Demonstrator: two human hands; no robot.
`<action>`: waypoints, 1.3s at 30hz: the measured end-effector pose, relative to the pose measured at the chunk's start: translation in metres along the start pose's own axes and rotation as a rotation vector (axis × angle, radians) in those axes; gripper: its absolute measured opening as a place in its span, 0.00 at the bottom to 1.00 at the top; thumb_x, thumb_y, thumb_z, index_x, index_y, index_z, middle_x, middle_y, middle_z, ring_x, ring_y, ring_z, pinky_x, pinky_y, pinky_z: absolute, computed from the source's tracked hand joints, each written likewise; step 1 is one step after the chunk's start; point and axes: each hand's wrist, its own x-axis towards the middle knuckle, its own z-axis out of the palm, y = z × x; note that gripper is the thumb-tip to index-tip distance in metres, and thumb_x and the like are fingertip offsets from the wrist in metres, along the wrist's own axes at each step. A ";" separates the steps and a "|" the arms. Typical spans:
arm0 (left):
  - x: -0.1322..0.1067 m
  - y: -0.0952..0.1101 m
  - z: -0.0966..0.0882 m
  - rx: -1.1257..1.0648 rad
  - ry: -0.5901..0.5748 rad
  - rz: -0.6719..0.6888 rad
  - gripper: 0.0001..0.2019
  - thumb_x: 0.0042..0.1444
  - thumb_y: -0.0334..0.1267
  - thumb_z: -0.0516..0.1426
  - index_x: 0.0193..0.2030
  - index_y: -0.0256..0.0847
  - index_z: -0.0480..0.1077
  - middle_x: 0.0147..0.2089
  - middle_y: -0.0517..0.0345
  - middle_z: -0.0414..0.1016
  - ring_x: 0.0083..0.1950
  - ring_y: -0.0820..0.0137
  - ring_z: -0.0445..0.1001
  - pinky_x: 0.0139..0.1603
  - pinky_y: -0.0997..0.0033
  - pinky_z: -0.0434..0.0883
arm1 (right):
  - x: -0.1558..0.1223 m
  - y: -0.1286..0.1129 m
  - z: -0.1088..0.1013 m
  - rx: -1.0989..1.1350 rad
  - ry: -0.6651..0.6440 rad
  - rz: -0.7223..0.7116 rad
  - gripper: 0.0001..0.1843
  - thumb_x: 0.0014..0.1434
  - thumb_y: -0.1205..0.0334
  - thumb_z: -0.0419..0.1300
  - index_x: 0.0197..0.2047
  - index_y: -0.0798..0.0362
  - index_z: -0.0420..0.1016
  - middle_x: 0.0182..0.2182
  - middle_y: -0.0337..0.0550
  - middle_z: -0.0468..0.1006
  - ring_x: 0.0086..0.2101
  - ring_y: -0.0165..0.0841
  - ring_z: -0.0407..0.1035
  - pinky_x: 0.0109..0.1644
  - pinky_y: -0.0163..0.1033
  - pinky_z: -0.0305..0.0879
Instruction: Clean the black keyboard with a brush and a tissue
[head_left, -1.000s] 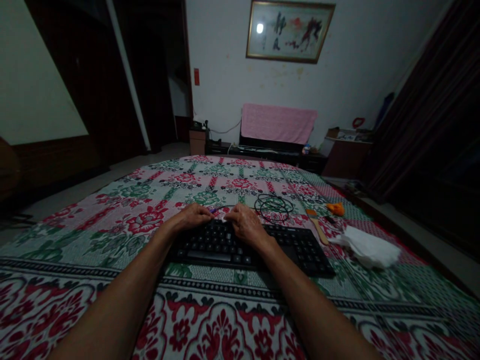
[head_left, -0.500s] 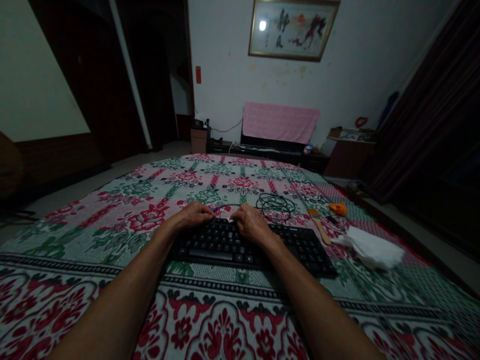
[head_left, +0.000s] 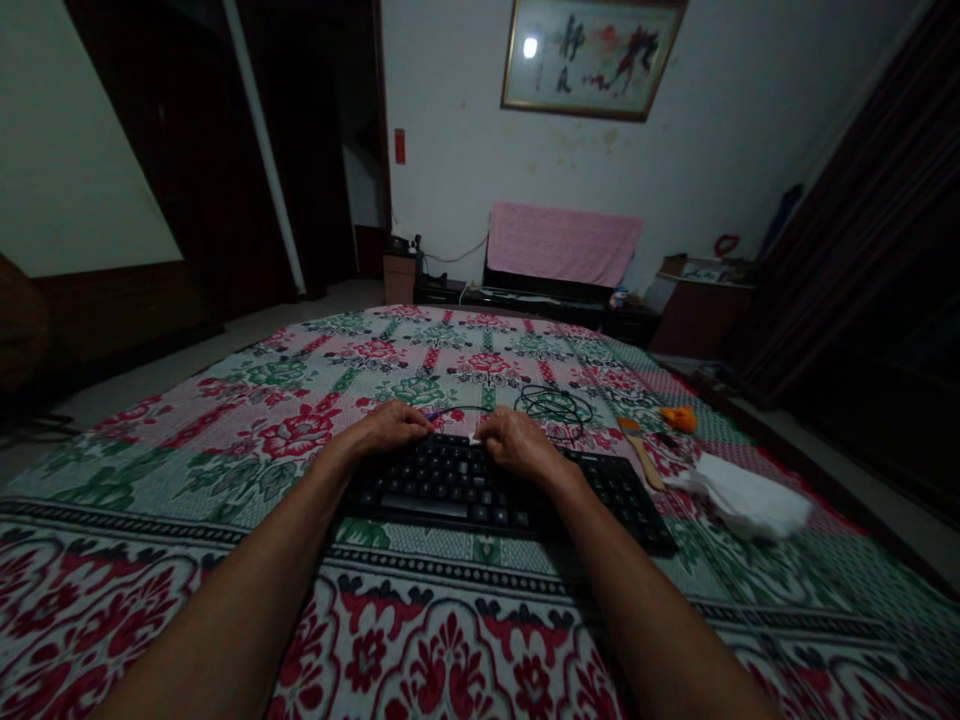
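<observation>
A black keyboard (head_left: 442,487) lies on the flowered bedspread in front of me, its middle partly covered by my right forearm. At its far left edge my left hand (head_left: 394,427) is closed, with a purple plug (head_left: 431,416) showing at the fingertips. From that plug a thin black cable (head_left: 461,408) curves rightward behind my right hand (head_left: 517,440). My right hand is pinched above the keyboard's upper keys, and a small white bit (head_left: 474,438) shows at its fingertips; its kind is unclear. Beyond this hand lies loosely coiled black cable (head_left: 559,408).
Right of the keyboard lie a wooden-handled brush (head_left: 643,458), a crumpled orange cloth (head_left: 679,418) and a white tissue bundle (head_left: 754,497). The patterned bedspread (head_left: 450,590) spreads all around. A pink cloth (head_left: 562,243) covers a screen by the far wall.
My right hand has shifted slightly rightward, away from my left hand, showing more keys and cable between them. My left hand stays almost in place. The view has shifted slightly.
</observation>
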 end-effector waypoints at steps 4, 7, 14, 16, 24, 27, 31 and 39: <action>-0.001 0.002 -0.001 -0.010 -0.005 -0.005 0.17 0.43 0.43 0.55 0.36 0.36 0.79 0.30 0.60 0.78 0.33 0.68 0.72 0.33 0.75 0.65 | -0.001 0.008 -0.007 0.012 -0.038 0.030 0.18 0.50 0.70 0.52 0.40 0.49 0.80 0.38 0.43 0.78 0.39 0.33 0.70 0.43 0.33 0.61; -0.004 0.005 -0.002 -0.035 -0.045 -0.014 0.17 0.43 0.40 0.54 0.36 0.37 0.79 0.29 0.61 0.78 0.31 0.69 0.71 0.32 0.75 0.64 | -0.002 0.011 -0.008 -0.011 0.004 0.037 0.19 0.51 0.69 0.52 0.41 0.49 0.80 0.39 0.44 0.78 0.40 0.34 0.70 0.44 0.33 0.61; -0.008 0.010 -0.003 -0.108 -0.064 -0.025 0.16 0.42 0.37 0.53 0.34 0.38 0.79 0.28 0.60 0.78 0.30 0.70 0.70 0.31 0.76 0.63 | -0.003 0.010 -0.011 -0.003 -0.050 0.060 0.16 0.50 0.69 0.53 0.38 0.49 0.80 0.37 0.42 0.79 0.37 0.32 0.70 0.40 0.32 0.61; -0.008 0.009 -0.003 -0.108 -0.074 -0.019 0.16 0.42 0.37 0.53 0.35 0.38 0.79 0.29 0.60 0.78 0.30 0.70 0.70 0.32 0.76 0.63 | -0.004 0.008 -0.015 -0.019 -0.057 0.086 0.15 0.50 0.68 0.54 0.36 0.49 0.80 0.35 0.42 0.79 0.36 0.33 0.71 0.38 0.32 0.61; -0.008 0.009 -0.004 -0.103 -0.059 -0.031 0.16 0.40 0.34 0.52 0.33 0.39 0.79 0.25 0.62 0.76 0.27 0.72 0.67 0.30 0.77 0.62 | -0.003 -0.003 -0.010 -0.046 -0.045 0.072 0.16 0.50 0.67 0.53 0.39 0.48 0.80 0.37 0.44 0.79 0.38 0.34 0.71 0.40 0.34 0.61; -0.008 0.009 -0.004 -0.091 -0.070 -0.030 0.18 0.40 0.34 0.51 0.35 0.38 0.79 0.27 0.61 0.76 0.27 0.72 0.67 0.29 0.77 0.61 | -0.003 -0.002 -0.012 -0.065 -0.115 0.107 0.14 0.51 0.65 0.53 0.36 0.50 0.80 0.32 0.45 0.80 0.34 0.35 0.72 0.36 0.34 0.61; -0.008 0.009 -0.003 -0.092 -0.083 -0.032 0.19 0.41 0.34 0.50 0.36 0.37 0.79 0.28 0.60 0.77 0.27 0.72 0.67 0.29 0.77 0.61 | -0.005 -0.002 -0.014 -0.087 -0.049 0.052 0.14 0.52 0.66 0.53 0.37 0.50 0.79 0.36 0.45 0.79 0.37 0.35 0.71 0.38 0.34 0.60; -0.013 0.005 -0.012 -0.133 0.000 -0.064 0.16 0.40 0.34 0.52 0.34 0.38 0.78 0.25 0.62 0.75 0.26 0.73 0.66 0.28 0.77 0.61 | -0.003 -0.004 -0.011 -0.055 -0.109 0.083 0.12 0.53 0.65 0.53 0.32 0.52 0.79 0.27 0.44 0.77 0.30 0.33 0.69 0.32 0.33 0.58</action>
